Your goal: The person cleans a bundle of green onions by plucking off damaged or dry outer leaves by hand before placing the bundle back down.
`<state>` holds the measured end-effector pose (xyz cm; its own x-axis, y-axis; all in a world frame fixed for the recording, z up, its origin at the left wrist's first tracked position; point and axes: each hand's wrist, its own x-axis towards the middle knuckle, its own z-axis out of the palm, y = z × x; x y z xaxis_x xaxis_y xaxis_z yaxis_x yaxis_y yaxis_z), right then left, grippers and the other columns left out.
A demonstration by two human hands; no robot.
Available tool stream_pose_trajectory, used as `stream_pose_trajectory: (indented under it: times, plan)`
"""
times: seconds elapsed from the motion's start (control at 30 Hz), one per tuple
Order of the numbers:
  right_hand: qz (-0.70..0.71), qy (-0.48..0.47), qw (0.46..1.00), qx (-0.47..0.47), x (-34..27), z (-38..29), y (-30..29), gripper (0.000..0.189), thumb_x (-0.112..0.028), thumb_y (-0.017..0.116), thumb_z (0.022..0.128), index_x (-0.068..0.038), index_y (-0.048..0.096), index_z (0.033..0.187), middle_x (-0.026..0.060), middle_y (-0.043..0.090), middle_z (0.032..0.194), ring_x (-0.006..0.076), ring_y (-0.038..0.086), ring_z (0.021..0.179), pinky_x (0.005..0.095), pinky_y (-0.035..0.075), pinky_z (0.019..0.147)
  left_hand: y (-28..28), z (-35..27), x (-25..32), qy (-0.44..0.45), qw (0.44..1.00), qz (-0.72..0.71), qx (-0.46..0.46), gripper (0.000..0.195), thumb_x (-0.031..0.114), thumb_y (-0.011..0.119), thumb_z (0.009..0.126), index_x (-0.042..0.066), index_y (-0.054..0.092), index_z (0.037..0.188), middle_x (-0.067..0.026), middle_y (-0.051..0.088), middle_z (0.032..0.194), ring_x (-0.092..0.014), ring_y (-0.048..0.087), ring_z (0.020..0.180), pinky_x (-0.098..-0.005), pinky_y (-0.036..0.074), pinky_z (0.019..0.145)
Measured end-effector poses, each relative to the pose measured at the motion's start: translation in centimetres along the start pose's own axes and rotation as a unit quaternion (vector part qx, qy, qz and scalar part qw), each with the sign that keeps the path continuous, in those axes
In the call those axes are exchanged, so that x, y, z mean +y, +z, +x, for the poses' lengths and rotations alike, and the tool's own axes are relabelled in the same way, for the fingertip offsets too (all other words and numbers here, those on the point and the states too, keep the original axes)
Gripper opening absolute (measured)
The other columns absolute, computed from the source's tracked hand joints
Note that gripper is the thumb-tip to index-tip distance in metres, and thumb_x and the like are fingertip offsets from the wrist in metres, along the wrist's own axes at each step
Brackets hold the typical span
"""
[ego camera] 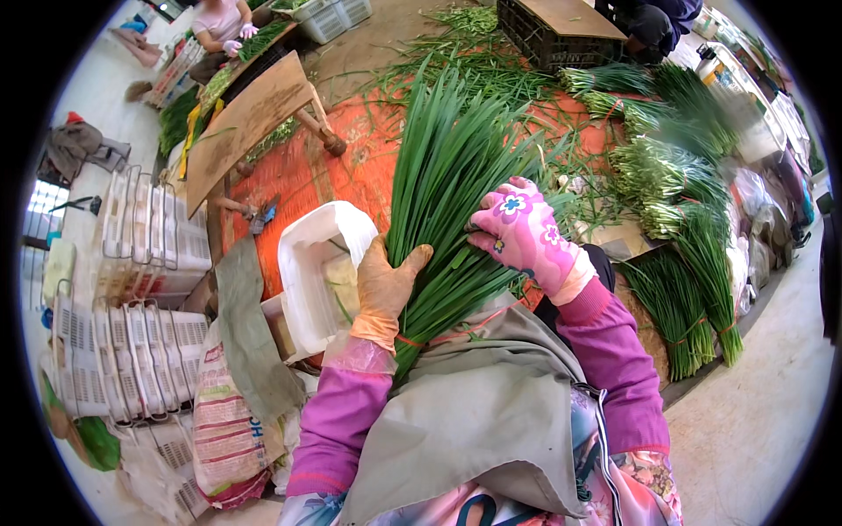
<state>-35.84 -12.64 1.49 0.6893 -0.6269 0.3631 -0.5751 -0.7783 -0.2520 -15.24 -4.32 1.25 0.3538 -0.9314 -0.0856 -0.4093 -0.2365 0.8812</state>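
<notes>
A large bunch of long green Chinese chives (447, 177) lies across my lap, its leaf tips pointing away from me. My left hand (388, 283), in an orange-brown glove, grips the bunch from the left, thumb on top. My right hand (520, 230), in a pink flowered glove, rests on the bunch's right side with fingers curled; whether it holds leaves is unclear. A red tie (411, 342) crosses the bunch near my left wrist, and a red strand (483, 321) stretches right over the grey apron (473, 421).
Left of the bunch stands a white plastic container (309, 283). Tied chive bundles (684, 315) lie at the right, loose leaves (480, 72) on the orange mat (355, 158). A wooden bench (253, 125) and white crates (145, 348) are left. Co-workers sit at the upper left (223, 33) and upper right (658, 26).
</notes>
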Motion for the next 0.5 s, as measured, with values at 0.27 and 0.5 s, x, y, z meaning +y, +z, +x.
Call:
stream_pose_trajectory:
  times: [0.27,0.5]
  plan:
    - [-0.067,-0.047,0.997,0.001,-3.8,-0.2,-3.0,0.004,-0.017,0.059,0.073,-0.014,0.056,0.072,0.0030,0.054,0.072,0.0226,0.058,0.074,0.0375,0.041,0.063,-0.1,0.2,0.0,-0.023,0.999,0.035,-0.003,0.051,0.027,0.079,0.075,-0.003,0.059,0.111,-0.0097,0.069,0.095,-0.016,0.064,0.084,-0.0292,0.050,0.080]
    - [-0.112,-0.068,0.991,-0.023,-6.7,-0.9,-1.6,0.008,-0.018,0.059,0.069,-0.011,0.059,0.073,0.0056,0.057,0.065,0.0234,0.060,0.063,0.0373,0.043,0.055,0.4,0.7,-0.8,-0.012,1.000,0.010,-0.024,0.051,0.028,0.077,0.078,-0.003,0.058,0.113,-0.0091,0.068,0.099,-0.017,0.063,0.086,-0.0293,0.049,0.081]
